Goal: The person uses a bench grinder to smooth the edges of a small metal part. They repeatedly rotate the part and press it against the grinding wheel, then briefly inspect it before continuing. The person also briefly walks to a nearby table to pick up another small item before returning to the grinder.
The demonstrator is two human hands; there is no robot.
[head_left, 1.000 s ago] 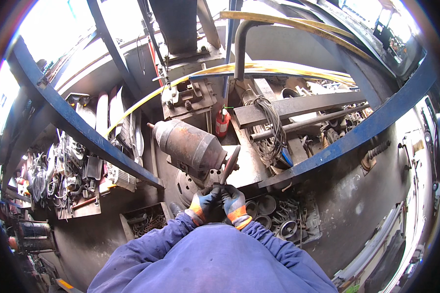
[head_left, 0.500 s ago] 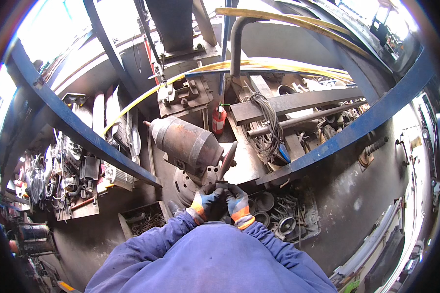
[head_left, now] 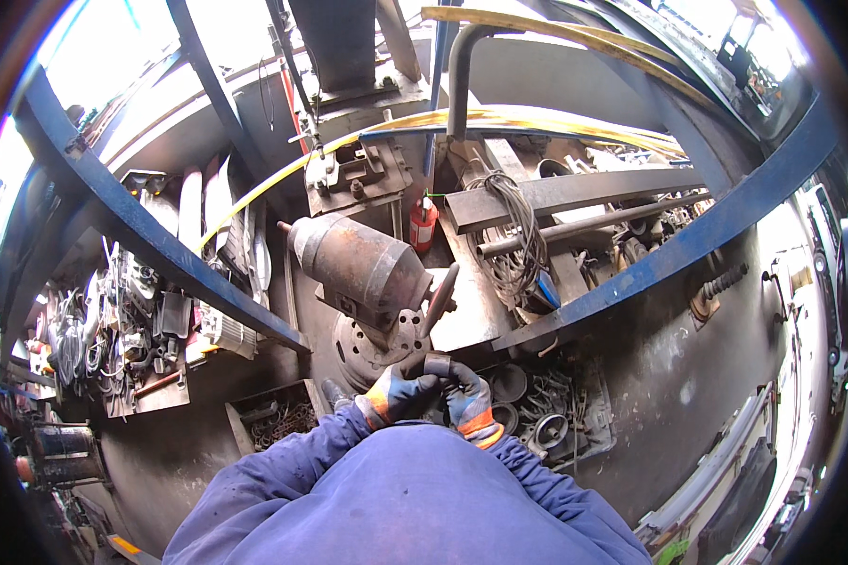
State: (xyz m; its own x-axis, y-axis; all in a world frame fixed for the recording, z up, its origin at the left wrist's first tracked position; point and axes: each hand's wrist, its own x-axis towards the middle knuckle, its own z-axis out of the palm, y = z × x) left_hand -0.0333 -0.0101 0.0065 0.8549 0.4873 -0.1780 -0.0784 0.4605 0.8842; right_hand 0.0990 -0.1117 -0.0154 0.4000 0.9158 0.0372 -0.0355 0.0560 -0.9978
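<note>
Both my hands wear blue-grey gloves with orange cuffs and meet close in front of my chest. My right hand (head_left: 468,403) grips a short brownish metal cylinder (head_left: 437,364), its end showing above the fingers. My left hand (head_left: 396,392) has its fingers bent together against the right hand, just below the piece; what they pinch, if anything, is hidden. Right ahead, a large rusty drum with tapered ends (head_left: 358,266) lies tilted on a stand with a round, holed metal base (head_left: 353,350). A rusty rounded bar (head_left: 440,299) rises beside it.
A red fire extinguisher (head_left: 423,226) stands behind the drum. Blue steel beams (head_left: 631,273) cross on both sides. Left, a wooden box (head_left: 242,435) holds chains; right, a tray (head_left: 605,438) holds metal parts. Coiled cable (head_left: 513,226) hangs over a steel beam.
My hands have drawn slightly apart, the right one shifting right. The small metal cylinder has tipped, so more of its side and end shows. The drum and stand stay put.
</note>
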